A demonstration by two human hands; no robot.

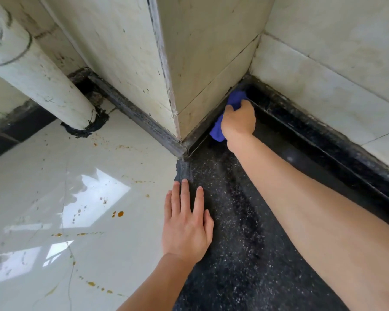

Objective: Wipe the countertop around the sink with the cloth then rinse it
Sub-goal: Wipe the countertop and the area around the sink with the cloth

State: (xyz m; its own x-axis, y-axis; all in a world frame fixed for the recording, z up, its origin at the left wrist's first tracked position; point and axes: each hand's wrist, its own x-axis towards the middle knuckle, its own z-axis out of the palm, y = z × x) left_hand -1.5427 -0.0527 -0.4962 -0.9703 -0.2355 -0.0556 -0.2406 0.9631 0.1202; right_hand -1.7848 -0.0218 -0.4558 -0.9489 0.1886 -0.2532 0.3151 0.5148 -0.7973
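Right hand point(238, 122), centre right of frame: you grip the cloth point(236, 98), fingers curled over it. You press it down into the far corner of the desk point(245, 254), where the pillar point(189, 63) meets the right wall point(335, 75).

Cloth: blue, bunched. One part shows above your knuckles, tight against the corner. Another part shows below left of the hand, along the foot of the pillar.

Left hand point(186, 227), lower centre: released, fingers straight and slightly spread, palm down. It lies flat on the left edge of the desk, at the line where the dark speckled top meets the white tile surface point(54, 176). Nothing held.

Desk: dark speckled stone, running from bottom centre up to the corner. A raised dark ledge point(323, 140) follows the right wall.

Left half of frame: the glossy white tile carries orange spots point(120, 213) and streaks. A white pipe point(43, 70) comes down from the upper left, with black sealant ringing its foot.
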